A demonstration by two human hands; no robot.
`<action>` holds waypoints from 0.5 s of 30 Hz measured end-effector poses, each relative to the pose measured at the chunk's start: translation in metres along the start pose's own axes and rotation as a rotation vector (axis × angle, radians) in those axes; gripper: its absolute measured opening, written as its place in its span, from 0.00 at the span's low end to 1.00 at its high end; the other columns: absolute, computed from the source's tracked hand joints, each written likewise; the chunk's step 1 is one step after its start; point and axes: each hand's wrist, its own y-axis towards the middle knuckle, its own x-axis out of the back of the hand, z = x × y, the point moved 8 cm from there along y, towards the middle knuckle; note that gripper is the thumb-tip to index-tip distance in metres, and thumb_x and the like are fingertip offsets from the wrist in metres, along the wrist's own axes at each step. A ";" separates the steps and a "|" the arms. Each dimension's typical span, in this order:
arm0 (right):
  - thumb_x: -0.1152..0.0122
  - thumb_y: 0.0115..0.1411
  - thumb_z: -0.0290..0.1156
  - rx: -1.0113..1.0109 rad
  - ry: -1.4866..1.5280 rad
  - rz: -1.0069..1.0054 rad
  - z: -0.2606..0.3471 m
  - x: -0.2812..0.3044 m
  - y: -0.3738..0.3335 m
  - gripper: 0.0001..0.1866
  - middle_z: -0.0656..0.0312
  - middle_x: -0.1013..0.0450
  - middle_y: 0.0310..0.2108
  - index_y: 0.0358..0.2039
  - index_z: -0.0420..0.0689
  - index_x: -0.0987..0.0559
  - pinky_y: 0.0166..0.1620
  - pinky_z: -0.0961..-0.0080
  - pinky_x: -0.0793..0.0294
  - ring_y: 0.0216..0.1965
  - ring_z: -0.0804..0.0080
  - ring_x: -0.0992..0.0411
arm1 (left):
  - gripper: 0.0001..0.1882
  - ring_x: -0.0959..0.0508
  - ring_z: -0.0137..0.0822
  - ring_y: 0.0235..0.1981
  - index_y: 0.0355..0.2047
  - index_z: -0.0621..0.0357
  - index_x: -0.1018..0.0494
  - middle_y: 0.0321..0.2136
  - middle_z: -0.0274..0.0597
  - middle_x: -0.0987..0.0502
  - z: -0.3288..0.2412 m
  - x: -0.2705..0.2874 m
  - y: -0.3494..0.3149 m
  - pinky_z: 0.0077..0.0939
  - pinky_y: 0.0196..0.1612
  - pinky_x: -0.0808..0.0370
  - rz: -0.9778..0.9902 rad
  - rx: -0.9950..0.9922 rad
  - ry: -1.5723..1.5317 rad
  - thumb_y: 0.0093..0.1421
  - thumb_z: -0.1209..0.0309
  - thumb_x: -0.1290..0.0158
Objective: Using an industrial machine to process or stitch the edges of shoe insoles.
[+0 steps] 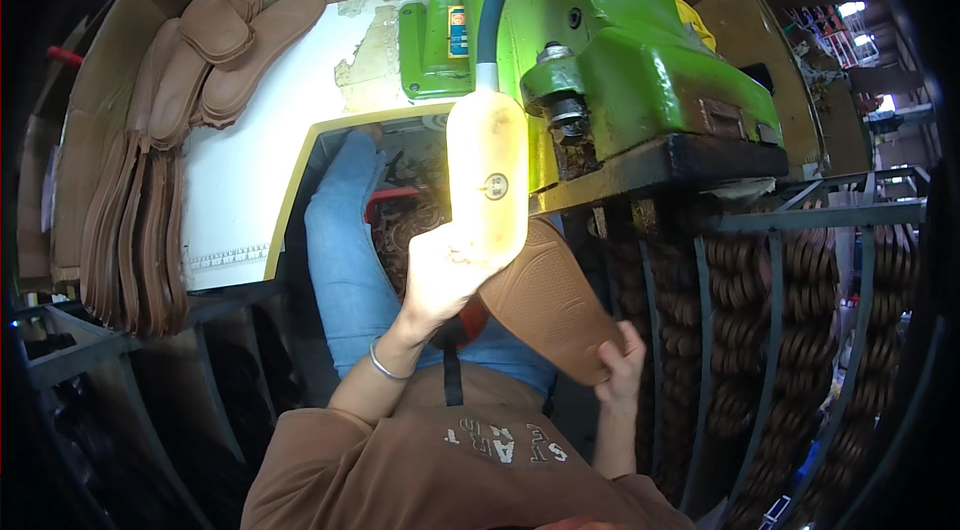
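1. Slanting over the lap, below the green machine: brown sole.
2. Probably light, bendy, grippy on the textured face; best taken by the edges.
3. Pinched at the near end between fingers of the right hand. Cannot tell the finger state of the left hand, washed out by glare.
4. In the way: lit lamp, overlapping the left hand. Leftward, on the white tabletop: brown sole pieces.
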 end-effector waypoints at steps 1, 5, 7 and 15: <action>0.36 0.48 0.23 0.051 -0.024 -0.073 0.017 0.003 0.006 0.17 0.58 0.27 0.35 0.39 0.36 0.29 0.42 0.77 0.28 0.36 0.73 0.28 | 0.11 0.26 0.19 0.25 0.35 0.68 0.25 0.27 0.36 0.21 -0.006 -0.007 0.000 0.14 0.30 0.29 -0.013 0.038 -0.069 0.50 0.79 0.39; 0.37 0.48 0.23 0.210 -0.086 -0.202 0.080 -0.004 0.037 0.18 0.56 0.27 0.36 0.40 0.34 0.29 0.44 0.78 0.29 0.37 0.71 0.28 | 0.13 0.25 0.21 0.29 0.37 0.68 0.25 0.29 0.38 0.21 -0.002 -0.011 0.000 0.17 0.33 0.27 0.036 0.040 -0.028 0.51 0.77 0.39; 0.38 0.48 0.23 0.253 -0.115 -0.146 0.103 -0.015 0.059 0.19 0.56 0.28 0.36 0.40 0.33 0.29 0.45 0.78 0.30 0.38 0.70 0.28 | 0.14 0.25 0.21 0.29 0.38 0.67 0.25 0.29 0.38 0.21 -0.006 -0.012 0.004 0.17 0.33 0.27 0.048 -0.001 -0.031 0.51 0.77 0.39; 0.38 0.47 0.22 0.281 -0.120 0.260 0.136 -0.082 0.117 0.17 0.58 0.26 0.34 0.39 0.34 0.27 0.43 0.80 0.29 0.35 0.74 0.27 | 0.14 0.24 0.23 0.33 0.37 0.67 0.25 0.31 0.39 0.22 -0.028 0.014 0.013 0.18 0.38 0.27 0.125 0.013 0.084 0.50 0.76 0.39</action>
